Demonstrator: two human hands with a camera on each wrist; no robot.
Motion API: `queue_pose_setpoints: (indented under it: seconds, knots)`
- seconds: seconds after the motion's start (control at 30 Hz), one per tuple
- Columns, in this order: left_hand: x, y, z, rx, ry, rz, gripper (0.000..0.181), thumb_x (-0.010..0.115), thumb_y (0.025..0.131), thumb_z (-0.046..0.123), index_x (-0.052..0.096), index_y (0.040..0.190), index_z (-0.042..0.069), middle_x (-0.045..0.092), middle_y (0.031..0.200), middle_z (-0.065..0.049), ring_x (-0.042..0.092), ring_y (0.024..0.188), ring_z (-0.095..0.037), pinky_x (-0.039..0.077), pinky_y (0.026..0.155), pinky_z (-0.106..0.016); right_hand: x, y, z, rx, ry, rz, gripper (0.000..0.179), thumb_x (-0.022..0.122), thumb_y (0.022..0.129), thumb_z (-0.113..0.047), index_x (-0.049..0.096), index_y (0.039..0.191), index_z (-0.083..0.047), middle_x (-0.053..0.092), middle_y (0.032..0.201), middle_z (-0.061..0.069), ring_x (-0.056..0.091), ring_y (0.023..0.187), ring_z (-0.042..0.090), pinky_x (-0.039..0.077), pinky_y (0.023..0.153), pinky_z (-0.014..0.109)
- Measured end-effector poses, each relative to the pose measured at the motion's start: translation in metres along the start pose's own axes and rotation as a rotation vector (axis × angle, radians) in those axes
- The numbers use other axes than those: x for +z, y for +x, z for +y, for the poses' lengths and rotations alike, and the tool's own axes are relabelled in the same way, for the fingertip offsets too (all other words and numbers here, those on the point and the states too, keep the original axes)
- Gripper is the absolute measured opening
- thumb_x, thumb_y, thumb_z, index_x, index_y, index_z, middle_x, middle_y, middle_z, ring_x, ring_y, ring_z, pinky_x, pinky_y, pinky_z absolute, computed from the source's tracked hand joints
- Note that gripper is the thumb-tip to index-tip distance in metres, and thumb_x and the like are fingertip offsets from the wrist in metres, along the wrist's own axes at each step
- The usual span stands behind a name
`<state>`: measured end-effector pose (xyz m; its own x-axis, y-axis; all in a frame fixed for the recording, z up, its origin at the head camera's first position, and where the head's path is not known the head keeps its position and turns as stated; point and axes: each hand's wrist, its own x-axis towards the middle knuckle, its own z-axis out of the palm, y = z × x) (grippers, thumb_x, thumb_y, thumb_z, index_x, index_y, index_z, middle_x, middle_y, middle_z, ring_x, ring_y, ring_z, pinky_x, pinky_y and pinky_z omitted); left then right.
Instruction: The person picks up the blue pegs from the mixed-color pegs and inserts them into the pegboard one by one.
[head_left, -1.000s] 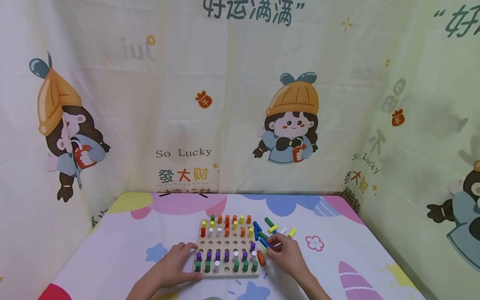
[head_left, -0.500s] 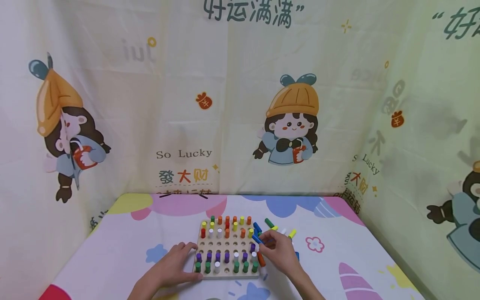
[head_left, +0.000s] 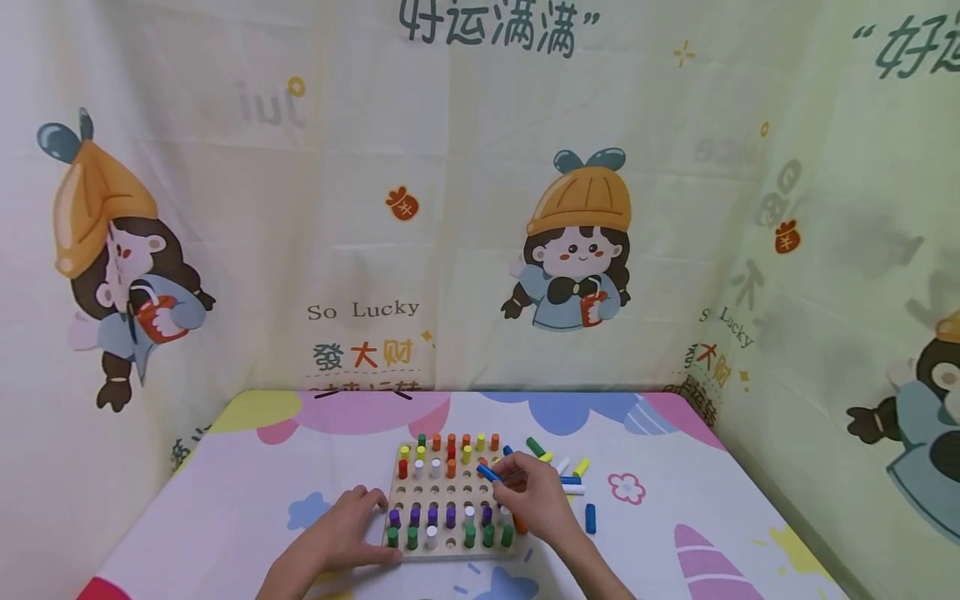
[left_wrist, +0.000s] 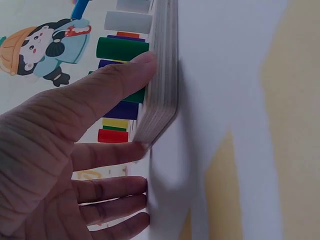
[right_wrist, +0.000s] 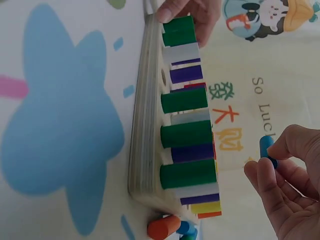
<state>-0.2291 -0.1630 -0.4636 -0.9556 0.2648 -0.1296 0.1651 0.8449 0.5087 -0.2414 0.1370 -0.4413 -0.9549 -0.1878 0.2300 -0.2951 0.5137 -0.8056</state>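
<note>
A wooden pegboard (head_left: 468, 552) stands on the table, with rows of coloured pegs upright in its holes and bare holes across the middle. My left hand (head_left: 333, 533) rests at its near left corner. In the left wrist view the thumb (left_wrist: 135, 70) lies straight against the board's edge and the index finger touches the corner. Between thumb and fingers, my right hand (head_left: 538, 492) pinches a blue peg (head_left: 488, 472), tilted, over the right part of the board. The right wrist view shows the same blue peg (right_wrist: 267, 145) raised above the standing green pegs (right_wrist: 187, 136).
Loose pegs lie right of the board: a green peg (head_left: 536, 447), a yellow peg (head_left: 582, 467), a white peg (head_left: 574, 490), a blue peg (head_left: 590, 518) and others. An orange peg (right_wrist: 163, 227) lies by the board's near right corner. Printed cloth walls surround the table.
My right hand has moved left with the blue peg, from among the loose pegs to over the board. The left hand keeps its place at the corner.
</note>
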Motion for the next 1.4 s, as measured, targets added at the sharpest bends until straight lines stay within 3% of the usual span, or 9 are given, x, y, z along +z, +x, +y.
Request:
queue_pose_setpoints:
  seconds: [0.27,0.5,1.17,1.4]
  knots:
    - [0.000,0.002,-0.001,-0.017,-0.008,0.001,0.066,0.093,0.067,0.049,0.062,0.114,0.014,0.060,0.109,-0.010,0.053,0.097,-0.026,0.052,0.094,-0.061,0.009,0.008,-0.009,-0.044,0.006,-0.004,0.013,0.075,0.090,-0.008,0.071,0.102,-0.013,0.070,0.094,-0.002,0.067,0.081,0.010,0.058,0.073,0.023]
    - [0.000,0.003,-0.002,0.011,-0.021,0.010,0.070,0.094,0.066,0.051,0.060,0.116,0.016,0.060,0.110,-0.011,0.054,0.097,-0.027,0.052,0.093,-0.061,0.016,0.011,-0.010,-0.038,0.022,-0.024,0.013,0.075,0.090,-0.008,0.071,0.101,-0.012,0.068,0.093,-0.002,0.067,0.082,0.012,0.059,0.075,0.026]
    - [-0.003,0.001,-0.001,-0.004,-0.022,0.002,0.070,0.094,0.065,0.051,0.060,0.116,0.017,0.059,0.109,-0.010,0.054,0.099,-0.029,0.050,0.094,-0.062,0.041,0.015,-0.018,-0.043,0.055,-0.100,0.013,0.078,0.086,-0.005,0.071,0.096,-0.010,0.069,0.089,-0.002,0.066,0.079,0.012,0.060,0.073,0.028]
    - [-0.001,0.004,-0.002,-0.011,-0.009,-0.001,0.070,0.094,0.065,0.052,0.060,0.116,0.019,0.060,0.109,-0.010,0.056,0.100,-0.029,0.051,0.094,-0.062,0.048,0.017,-0.017,-0.061,0.060,-0.110,0.011,0.077,0.087,-0.005,0.071,0.095,-0.009,0.070,0.089,-0.003,0.066,0.079,0.010,0.058,0.073,0.024]
